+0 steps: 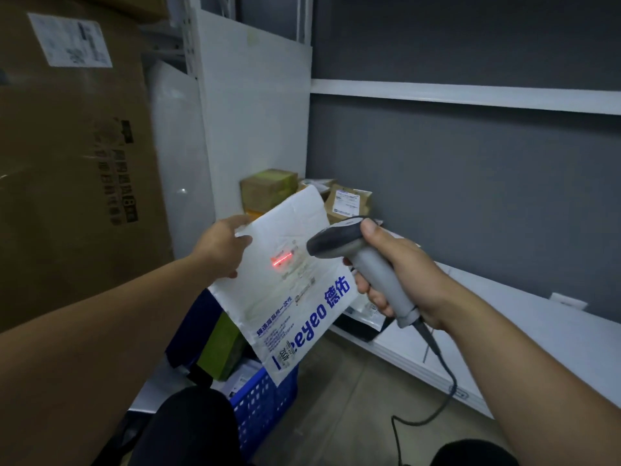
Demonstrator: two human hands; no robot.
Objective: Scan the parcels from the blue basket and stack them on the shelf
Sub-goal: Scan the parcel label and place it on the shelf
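Above the blue basket (265,398), left hand (223,247) grasps a white parcel (289,284); right hand (400,274) clenches a scanner (356,257), red beam on label.

Plastic, cardboard and painted shelving

The mailer bag (295,280) is thin, slightly glossy white plastic film, creased; the barcode scanner (356,260) smooth matt grey plastic; the blue basket (265,398) perforated plastic; the big box (77,163) matt brown cardboard; the shelf (537,334) smooth white.

A large brown cardboard carton (77,156) with a white label (70,40) stands at left, against a grey wall (470,183).
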